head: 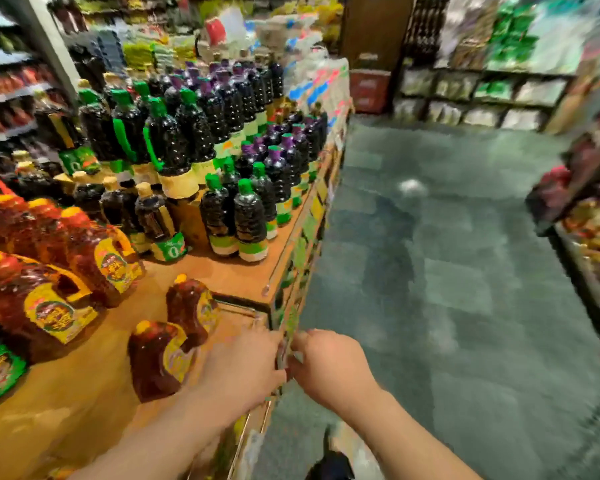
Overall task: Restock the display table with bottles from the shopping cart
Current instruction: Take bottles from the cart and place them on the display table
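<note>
Both hands meet at the tabletop (222,271) edge, bottles standing close by.
The left hand (243,365) and right hand (326,362) touch at the front corner, fingers curled around a small blurred thing at the edge; I cannot tell what either grip holds. Two brown jugs (174,334) stand just left of the left hand. Larger jugs (49,271) fill the left side, green-capped bottles (236,216) stand further back, and the grey floor (447,271) lies to the right.
</note>
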{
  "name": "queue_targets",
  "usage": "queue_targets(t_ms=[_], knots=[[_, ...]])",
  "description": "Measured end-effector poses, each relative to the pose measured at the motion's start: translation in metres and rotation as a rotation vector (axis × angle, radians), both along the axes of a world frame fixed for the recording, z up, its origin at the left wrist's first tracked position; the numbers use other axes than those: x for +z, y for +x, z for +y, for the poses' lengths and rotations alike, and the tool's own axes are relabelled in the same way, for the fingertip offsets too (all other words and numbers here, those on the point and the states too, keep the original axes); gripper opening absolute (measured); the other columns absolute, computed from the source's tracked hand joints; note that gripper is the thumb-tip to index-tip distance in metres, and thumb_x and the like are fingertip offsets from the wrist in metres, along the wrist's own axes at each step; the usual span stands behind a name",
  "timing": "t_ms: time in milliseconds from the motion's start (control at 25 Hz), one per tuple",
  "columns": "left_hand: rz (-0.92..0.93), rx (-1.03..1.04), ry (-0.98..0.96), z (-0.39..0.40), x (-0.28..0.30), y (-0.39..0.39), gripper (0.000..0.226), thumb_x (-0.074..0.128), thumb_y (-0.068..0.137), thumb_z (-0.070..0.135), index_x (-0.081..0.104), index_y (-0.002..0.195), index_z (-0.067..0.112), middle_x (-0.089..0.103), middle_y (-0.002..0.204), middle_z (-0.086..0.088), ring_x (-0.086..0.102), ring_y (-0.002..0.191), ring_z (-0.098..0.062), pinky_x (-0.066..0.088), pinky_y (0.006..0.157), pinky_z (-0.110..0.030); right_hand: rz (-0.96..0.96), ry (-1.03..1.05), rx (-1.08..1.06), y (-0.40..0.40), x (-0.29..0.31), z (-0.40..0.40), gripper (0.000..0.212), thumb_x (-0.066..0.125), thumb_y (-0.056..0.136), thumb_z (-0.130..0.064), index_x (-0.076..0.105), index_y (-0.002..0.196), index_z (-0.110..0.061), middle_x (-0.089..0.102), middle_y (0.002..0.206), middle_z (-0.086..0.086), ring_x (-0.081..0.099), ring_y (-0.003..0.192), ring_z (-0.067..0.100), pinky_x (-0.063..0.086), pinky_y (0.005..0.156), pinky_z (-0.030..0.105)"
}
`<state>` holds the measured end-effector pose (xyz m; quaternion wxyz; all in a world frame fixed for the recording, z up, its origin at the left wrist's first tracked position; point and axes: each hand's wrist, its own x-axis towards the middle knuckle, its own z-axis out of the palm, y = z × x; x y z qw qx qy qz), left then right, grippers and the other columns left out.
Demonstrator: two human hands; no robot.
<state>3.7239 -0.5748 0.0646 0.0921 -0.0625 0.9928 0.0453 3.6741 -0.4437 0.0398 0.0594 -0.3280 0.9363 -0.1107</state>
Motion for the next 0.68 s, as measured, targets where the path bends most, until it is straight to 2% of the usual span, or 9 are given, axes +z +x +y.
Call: queue_targets(t_ms=[120,240,400,680], knots=[[-0.011,-0.272,0.02,0.073,-0.015,-0.001,0.043,0.052,0.085,0.057,0.057,0.12,0.034,0.061,0.12,0.007,0.058,0.116,-0.017,0.049,0.086,-0.032,-0.021,0.042,-0.266,0.035,-0.006,0.083,0.028,0.048,0.091,-0.037,0.061,0.111,-0.022,0.063,0.11,0.006,0.059,0.106,0.031,0.046,0.079,0.035],[-0.012,-0.502,0.015,0.145,-0.019,-0.001,0.047,0.049,0.084,0.061,0.058,0.12,0.033,0.061,0.118,0.005,0.06,0.114,-0.018,0.05,0.087,-0.033,-0.011,0.037,-0.479,0.07,-0.01,0.155,0.029,0.047,0.093,-0.037,0.061,0.114,-0.022,0.063,0.112,0.006,0.058,0.108,0.029,0.046,0.081,0.035],[-0.041,-0.822,0.011,0.261,-0.014,0.02,0.042,0.05,0.086,0.056,0.057,0.12,0.033,0.059,0.118,0.004,0.058,0.114,-0.021,0.049,0.087,-0.035,-0.012,0.047,-0.746,0.128,-0.004,0.259,0.031,0.046,0.093,-0.038,0.06,0.117,-0.023,0.064,0.114,0.004,0.058,0.11,0.028,0.046,0.084,0.034],[-0.085,-1.229,-0.025,0.449,-0.007,0.092,0.04,0.052,0.083,0.054,0.058,0.116,0.032,0.059,0.11,0.004,0.061,0.109,-0.022,0.053,0.084,-0.037,-0.05,0.027,-1.118,0.247,0.008,0.413,0.026,0.046,0.091,-0.03,0.06,0.112,-0.024,0.065,0.109,0.005,0.059,0.106,0.028,0.047,0.079,0.036]])
